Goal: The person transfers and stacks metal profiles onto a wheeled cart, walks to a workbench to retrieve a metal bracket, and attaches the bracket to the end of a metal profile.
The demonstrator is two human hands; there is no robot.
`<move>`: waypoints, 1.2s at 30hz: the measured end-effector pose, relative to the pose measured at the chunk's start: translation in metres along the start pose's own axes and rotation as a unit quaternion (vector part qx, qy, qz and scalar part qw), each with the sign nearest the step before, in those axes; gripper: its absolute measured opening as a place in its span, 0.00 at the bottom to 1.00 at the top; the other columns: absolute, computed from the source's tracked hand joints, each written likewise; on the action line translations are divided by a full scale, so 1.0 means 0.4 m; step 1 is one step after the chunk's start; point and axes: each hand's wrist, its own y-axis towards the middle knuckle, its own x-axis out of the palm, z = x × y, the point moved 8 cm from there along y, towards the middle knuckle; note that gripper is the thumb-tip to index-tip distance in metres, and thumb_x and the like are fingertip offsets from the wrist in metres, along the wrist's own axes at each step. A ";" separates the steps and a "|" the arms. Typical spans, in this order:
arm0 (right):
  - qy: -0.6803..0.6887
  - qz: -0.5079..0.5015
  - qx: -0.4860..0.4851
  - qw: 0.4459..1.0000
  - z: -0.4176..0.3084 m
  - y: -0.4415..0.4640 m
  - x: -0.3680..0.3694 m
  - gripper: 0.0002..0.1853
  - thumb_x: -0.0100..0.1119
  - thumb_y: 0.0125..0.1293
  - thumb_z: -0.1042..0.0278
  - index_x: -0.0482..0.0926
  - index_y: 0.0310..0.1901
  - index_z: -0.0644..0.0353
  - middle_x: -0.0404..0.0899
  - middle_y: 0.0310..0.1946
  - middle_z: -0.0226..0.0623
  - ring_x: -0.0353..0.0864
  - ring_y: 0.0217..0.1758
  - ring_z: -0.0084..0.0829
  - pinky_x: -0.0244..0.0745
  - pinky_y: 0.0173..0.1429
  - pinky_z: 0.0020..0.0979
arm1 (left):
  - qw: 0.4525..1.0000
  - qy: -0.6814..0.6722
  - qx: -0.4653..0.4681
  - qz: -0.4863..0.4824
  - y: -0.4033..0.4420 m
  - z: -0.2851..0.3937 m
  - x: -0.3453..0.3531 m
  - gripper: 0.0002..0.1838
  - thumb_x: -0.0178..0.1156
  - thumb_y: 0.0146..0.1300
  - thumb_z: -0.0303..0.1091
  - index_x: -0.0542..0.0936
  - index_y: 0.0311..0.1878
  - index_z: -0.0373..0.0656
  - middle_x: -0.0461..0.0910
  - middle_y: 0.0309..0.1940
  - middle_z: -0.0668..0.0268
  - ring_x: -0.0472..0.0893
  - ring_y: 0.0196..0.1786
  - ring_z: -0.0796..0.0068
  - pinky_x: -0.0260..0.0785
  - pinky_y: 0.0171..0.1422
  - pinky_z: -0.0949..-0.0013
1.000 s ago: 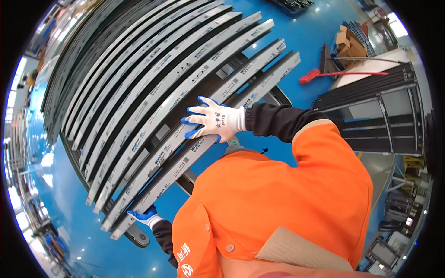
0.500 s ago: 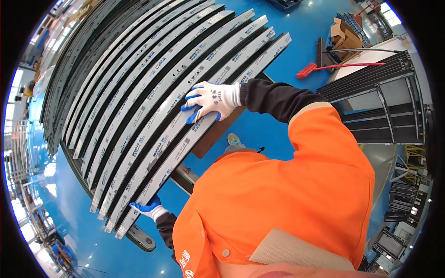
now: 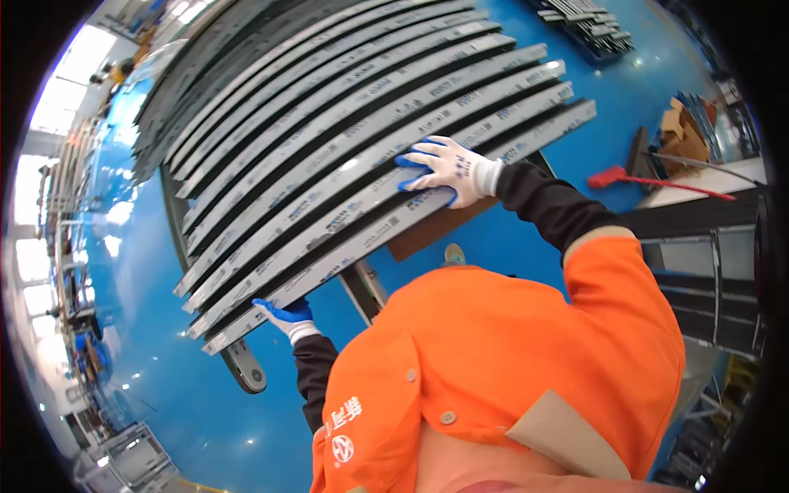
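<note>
Long metal profiles with printed white protective film (image 3: 329,220) lie side by side, dark gaps between them. My right hand (image 3: 454,171), in a white glove with blue coating, lies over the nearest profiles. Its fingers are spread and bent over a far edge, with the thumb on the near side. Towards the left end of the nearest profile (image 3: 362,241), my gloved left hand (image 3: 286,315) holds the near edge. The left thumb area and blue palm show, but the fingers under the profile are partly hidden.
Dark support arms (image 3: 244,368) extend beneath the profiles. Grey profiles (image 3: 193,94) are stacked behind. At right are a red broom (image 3: 612,177), a cardboard box (image 3: 686,135) and a rack of dark frames (image 3: 699,255). Another stack of profiles (image 3: 588,25) stands at the back.
The view has turned and shifted, so the profiles appear farther right and flatter. Both hands remain at the nearest profiles, the left one now seen more at the near edge.
</note>
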 end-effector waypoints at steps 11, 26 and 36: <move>-0.145 0.063 0.356 0.921 -0.108 -0.087 -0.009 0.46 0.67 0.43 0.50 0.65 0.69 0.47 0.59 0.71 0.43 0.53 0.75 0.49 0.45 0.76 0.55 | 0.996 0.009 0.073 -0.056 0.060 -0.029 -0.042 0.39 0.48 0.69 0.65 0.59 0.76 0.53 0.59 0.74 0.67 0.63 0.73 0.63 0.54 0.76 0.55; 0.891 0.242 0.098 0.372 -0.178 -0.657 -0.172 0.32 0.37 0.77 0.45 0.57 0.74 0.56 0.62 0.72 0.38 0.64 0.72 0.40 0.54 0.77 0.39 | 0.780 0.213 0.134 -0.572 -1.056 -0.323 0.668 0.29 0.54 0.67 0.30 0.63 0.71 0.41 0.67 0.67 0.57 0.70 0.66 0.64 0.63 0.70 0.67; 0.839 0.307 0.240 0.379 0.063 -1.080 -0.203 0.28 0.38 0.80 0.53 0.55 0.75 0.56 0.58 0.74 0.39 0.61 0.75 0.33 0.54 0.78 0.37 | 0.763 0.242 0.270 -0.535 -1.457 -0.607 1.022 0.14 0.52 0.69 0.24 0.77 0.56 0.38 0.83 0.48 0.63 0.77 0.34 0.76 0.70 0.44 0.77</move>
